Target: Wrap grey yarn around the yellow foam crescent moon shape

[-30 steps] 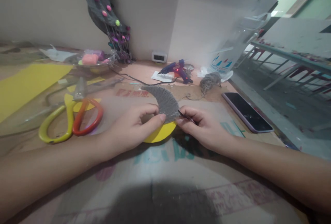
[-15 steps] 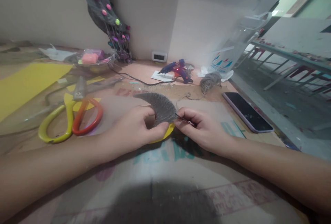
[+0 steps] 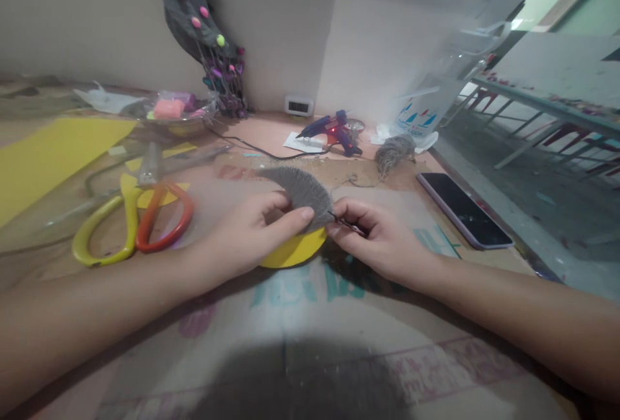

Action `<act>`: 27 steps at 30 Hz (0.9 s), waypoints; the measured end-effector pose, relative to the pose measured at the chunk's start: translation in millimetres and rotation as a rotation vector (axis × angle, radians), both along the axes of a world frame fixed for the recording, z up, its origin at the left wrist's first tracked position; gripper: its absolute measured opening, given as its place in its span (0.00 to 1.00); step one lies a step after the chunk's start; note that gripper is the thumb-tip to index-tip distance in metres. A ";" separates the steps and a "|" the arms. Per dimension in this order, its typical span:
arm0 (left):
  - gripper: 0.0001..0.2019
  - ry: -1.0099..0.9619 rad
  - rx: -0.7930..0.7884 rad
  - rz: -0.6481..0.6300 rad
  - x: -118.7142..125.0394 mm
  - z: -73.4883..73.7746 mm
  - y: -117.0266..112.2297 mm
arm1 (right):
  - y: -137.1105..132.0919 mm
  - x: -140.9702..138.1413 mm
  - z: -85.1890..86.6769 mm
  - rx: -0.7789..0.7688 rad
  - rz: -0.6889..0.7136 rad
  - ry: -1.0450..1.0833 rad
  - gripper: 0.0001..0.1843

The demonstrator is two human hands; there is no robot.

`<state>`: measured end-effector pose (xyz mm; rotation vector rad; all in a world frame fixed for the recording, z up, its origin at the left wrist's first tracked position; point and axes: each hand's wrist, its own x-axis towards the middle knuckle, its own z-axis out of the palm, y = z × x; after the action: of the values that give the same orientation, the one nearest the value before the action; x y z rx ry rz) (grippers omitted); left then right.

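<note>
A yellow crescent cutout (image 3: 296, 249), its upper part wrapped in grey yarn (image 3: 306, 189), is held in front of me. My left hand (image 3: 271, 226) is closed on it from the left, the thumb across the wrapped face and the fingers behind. At its right edge, my right hand (image 3: 365, 229) pinches a thin dark stick-like tool (image 3: 339, 218), whose tip touches the yarn-covered edge; its kind is unclear. A grey strand runs from near these fingertips toward a ball of grey yarn (image 3: 394, 154) farther back.
Scissors (image 3: 104, 263) with yellow and red handles lie left. A glue gun (image 3: 332, 132) with a red light rests at the back, its cord running left. A phone (image 3: 462, 210) lies right, near the table edge. A decorated grey crescent (image 3: 186, 13) hangs on the wall.
The crescent has turned and shifted slightly, so more of its yellow part shows below the left thumb. My left thumb has moved up onto the yarn. My right hand has barely moved.
</note>
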<state>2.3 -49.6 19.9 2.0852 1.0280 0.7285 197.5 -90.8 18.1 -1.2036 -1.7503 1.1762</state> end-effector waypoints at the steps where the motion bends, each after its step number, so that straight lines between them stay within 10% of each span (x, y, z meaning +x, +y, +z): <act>1: 0.18 -0.015 0.001 -0.004 0.2 0.5 -0.1 | 0.0 -0.2 0.1 -0.005 -0.009 0.000 0.09; 9: 0.18 0.022 0.059 -0.043 -0.4 1.9 -2.9 | 0.1 -2.0 -0.4 -0.061 -0.016 -0.027 0.10; 27: 0.19 -0.155 -0.423 -0.150 -0.3 -7.9 7.7 | -1.6 -3.4 1.4 -0.083 0.068 0.088 0.12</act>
<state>2.0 -41.9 12.0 1.6921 0.8442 0.5330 194.1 -92.4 19.5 -1.1304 -1.7028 1.3334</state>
